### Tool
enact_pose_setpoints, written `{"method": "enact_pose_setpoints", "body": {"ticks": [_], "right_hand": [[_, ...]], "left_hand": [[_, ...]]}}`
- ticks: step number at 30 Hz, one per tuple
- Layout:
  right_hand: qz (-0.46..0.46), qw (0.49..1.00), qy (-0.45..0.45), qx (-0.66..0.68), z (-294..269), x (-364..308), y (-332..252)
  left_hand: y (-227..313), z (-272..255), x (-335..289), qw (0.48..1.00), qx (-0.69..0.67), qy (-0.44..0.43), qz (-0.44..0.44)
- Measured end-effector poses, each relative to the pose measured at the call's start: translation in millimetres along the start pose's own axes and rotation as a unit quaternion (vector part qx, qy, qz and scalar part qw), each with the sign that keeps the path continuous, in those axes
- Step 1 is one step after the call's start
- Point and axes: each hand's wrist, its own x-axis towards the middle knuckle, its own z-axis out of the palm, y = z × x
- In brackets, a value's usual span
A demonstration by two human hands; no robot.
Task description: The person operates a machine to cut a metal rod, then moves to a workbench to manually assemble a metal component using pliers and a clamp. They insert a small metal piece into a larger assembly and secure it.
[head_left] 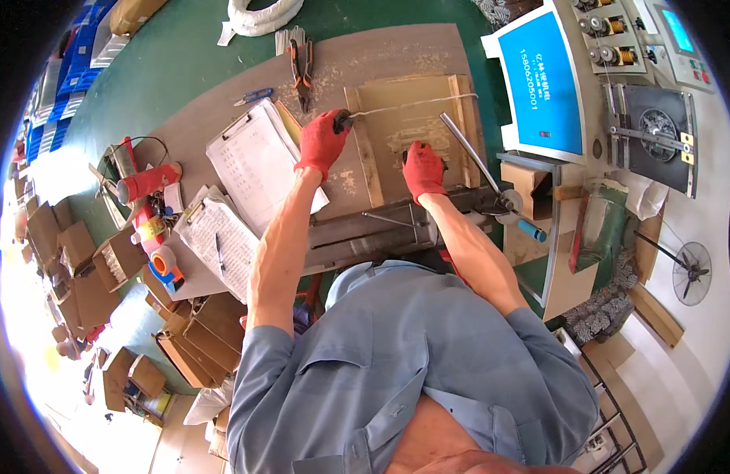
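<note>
My left hand (325, 142), in a red glove with dark finger parts, is closed at the left end of a thin pale wire or cord (412, 104). The strand runs rightward across a shallow wooden tray (381, 88) with raised side rails and passes over the right rail. Low over the tray's worn bottom, my right hand (425, 168), gloved alike, is closed with its fingers curled under. Whatever it may hold is hidden. Just right of that hand, a slanting metal lever (469, 148) rises from a pivot beside a blue-handled bar (531, 231).
Orange-and-black pliers (302, 75) and a blue cutter (254, 96) lie beyond the left hand. Clipboards with papers (250, 150), a tape dispenser (166, 265) and a red cylinder (148, 183) occupy the table's left. A blue-and-white machine (539, 87) stands at the right.
</note>
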Motion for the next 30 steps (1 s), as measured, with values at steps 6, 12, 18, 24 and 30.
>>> {"method": "enact_pose_setpoints", "body": {"ticks": [6, 12, 18, 24, 30], "right_hand": [[0.016, 0.991, -0.071, 0.115, 2.3, -3.6, 15.8], [-0.013, 0.999, -0.018, 0.049, -24.1, -8.1, 13.9], [0.003, 0.998, -0.05, 0.024, 17.8, 3.9, 1.4], [0.018, 0.996, -0.062, 0.059, 2.9, -4.9, -12.5], [0.003, 0.996, -0.085, 0.01, -2.3, -1.9, -13.7]], "left_hand": [[-5.1, 1.1, 4.2, 0.999, -0.035, 0.012, -0.003], [-5.5, 4.3, 5.0, 0.999, -0.019, 0.028, 0.001], [-1.7, 8.4, 3.8, 0.999, -0.023, 0.027, 0.009], [-0.7, 6.8, -3.0, 0.999, -0.017, 0.032, -0.013], [1.7, 7.4, -2.4, 0.997, -0.041, 0.058, 0.001]]}}
